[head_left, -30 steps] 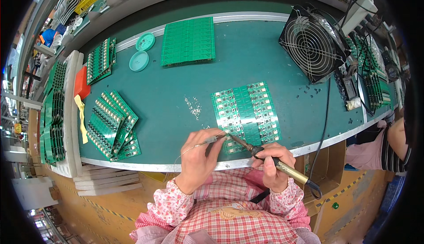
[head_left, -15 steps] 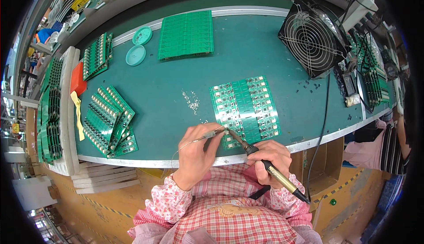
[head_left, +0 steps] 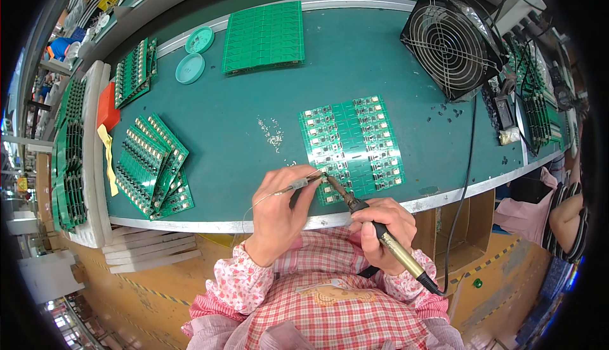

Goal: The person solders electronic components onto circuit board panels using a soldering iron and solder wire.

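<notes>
A green circuit board panel (head_left: 353,136) with rows of small white and black parts lies flat before me. My right hand (head_left: 386,222) is closed round the black and gold handle of a soldering iron (head_left: 404,259). Its tip points up and left to the panel's near-left part. Between the fingers of my left hand (head_left: 277,205) is a thin solder wire (head_left: 274,194) in a small greyish sleeve, its end meeting the iron's tip at the board. Whether the tip touches a joint is too small to tell.
A fan (head_left: 446,52) stands at the back right. Stacked circuit boards (head_left: 144,166) lie at left, another stack (head_left: 263,36) at the back. Two turquoise round dishes (head_left: 190,68), a red block (head_left: 108,107) and white bits (head_left: 271,133) are on the green bench (head_left: 235,109). The iron's cord (head_left: 470,172) hangs over the edge.
The whole bench sits slightly higher and further left in the picture. Both hands keep their grips, with the iron and solder wire still meeting at nearly the same part of the panel.
</notes>
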Tool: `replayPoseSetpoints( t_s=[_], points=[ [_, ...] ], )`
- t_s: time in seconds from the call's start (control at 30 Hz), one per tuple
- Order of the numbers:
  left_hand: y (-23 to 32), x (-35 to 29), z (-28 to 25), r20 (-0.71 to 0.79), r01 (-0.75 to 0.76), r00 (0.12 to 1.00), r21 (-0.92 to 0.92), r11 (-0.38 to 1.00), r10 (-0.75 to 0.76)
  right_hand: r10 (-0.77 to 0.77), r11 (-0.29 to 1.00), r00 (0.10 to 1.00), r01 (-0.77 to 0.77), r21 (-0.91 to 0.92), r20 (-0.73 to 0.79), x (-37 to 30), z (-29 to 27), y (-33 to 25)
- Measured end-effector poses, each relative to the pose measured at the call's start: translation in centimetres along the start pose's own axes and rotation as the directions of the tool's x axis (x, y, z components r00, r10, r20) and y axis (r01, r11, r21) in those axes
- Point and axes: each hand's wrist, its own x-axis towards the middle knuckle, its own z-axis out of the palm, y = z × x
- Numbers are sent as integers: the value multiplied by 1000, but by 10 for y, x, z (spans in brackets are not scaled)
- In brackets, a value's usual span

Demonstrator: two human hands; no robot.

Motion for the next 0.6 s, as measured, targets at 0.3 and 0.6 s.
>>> replayPoseSetpoints(
  t_s=[0.3, 0.6],
  points=[
    [-2, -1, 0, -3, -2, 1000, 3, 1000, 2, 76, 987, 994, -63, 148, -84, 0, -15, 12],
    [-1, -1, -1, -1, 13, 1000, -17, 1000, -13, 100, 992, 989, -90, 87, -113, -1, -11, 13]
  ],
)
